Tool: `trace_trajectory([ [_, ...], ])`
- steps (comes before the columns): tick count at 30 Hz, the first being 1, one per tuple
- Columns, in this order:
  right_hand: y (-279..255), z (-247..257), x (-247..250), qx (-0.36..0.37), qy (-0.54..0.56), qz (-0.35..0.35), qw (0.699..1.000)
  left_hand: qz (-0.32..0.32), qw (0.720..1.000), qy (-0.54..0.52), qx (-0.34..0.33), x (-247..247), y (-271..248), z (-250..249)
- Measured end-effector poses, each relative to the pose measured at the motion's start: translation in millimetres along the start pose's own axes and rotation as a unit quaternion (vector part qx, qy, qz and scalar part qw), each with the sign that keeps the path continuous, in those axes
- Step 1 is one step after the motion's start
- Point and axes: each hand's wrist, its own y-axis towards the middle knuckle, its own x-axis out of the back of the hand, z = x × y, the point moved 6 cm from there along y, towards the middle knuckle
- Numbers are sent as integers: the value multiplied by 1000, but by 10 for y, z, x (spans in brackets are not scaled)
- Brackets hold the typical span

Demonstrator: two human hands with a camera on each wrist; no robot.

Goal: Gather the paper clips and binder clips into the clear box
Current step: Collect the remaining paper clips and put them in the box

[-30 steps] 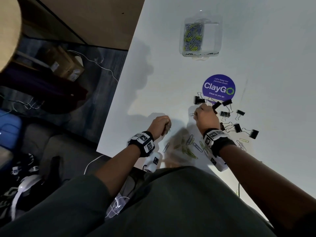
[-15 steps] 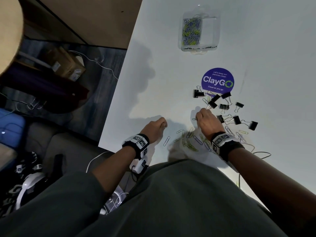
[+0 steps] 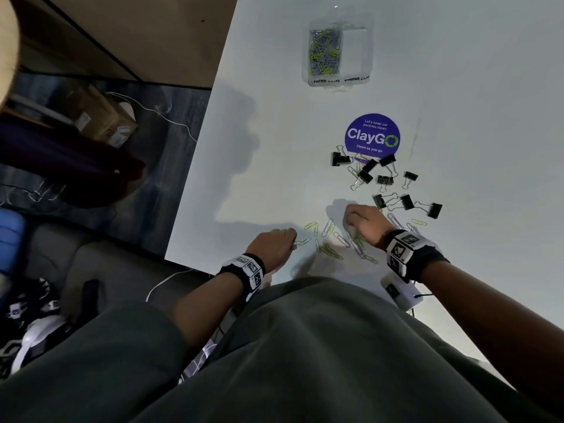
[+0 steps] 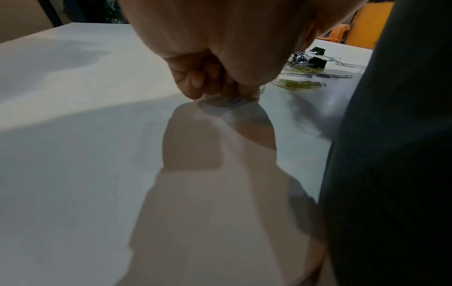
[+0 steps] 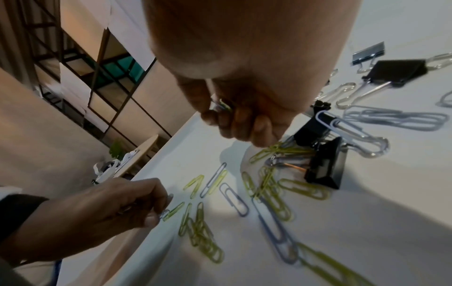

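Note:
Several yellow and silver paper clips [image 3: 331, 245] lie scattered on the white table [image 3: 274, 148] near its front edge. Black binder clips [image 3: 384, 180] lie just beyond them. The clear box [image 3: 338, 50] sits far back, its left compartment holding paper clips. My left hand [image 3: 274, 242] is curled, pinching a silver paper clip [image 4: 234, 100] at the left end of the scatter. My right hand [image 3: 364, 221] is curled over the clips, holding a few paper clips [image 5: 222, 106] in its fingers, fingertips [image 5: 261, 137] down on a yellow clip.
A round purple ClayGo sticker [image 3: 372, 137] lies flat between the box and the binder clips. The table's left edge [image 3: 195, 178] drops to a floor with cardboard boxes [image 3: 100, 117] and cables. My torso covers the near edge.
Both hands have drawn back toward me, from beside the binder clips to the paper clips. The left hand has lowered onto a silver clip at the left of the scatter.

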Motion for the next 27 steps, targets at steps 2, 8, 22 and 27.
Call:
trace_trajectory([
  [2,-15,-29,-53,-15,-42,61,997,-15,1000,25,-3,33,30,-44],
  [8,8,173,-309,121,-331,65,934,14,999,-47,20,193,203,-103],
  [22,63,175,-477,162,-535,-12,829,51,972,-214,83,232,259,-26],
  [27,66,110,-460,167,-523,-29,835,-12,993,-96,63,198,306,-249],
])
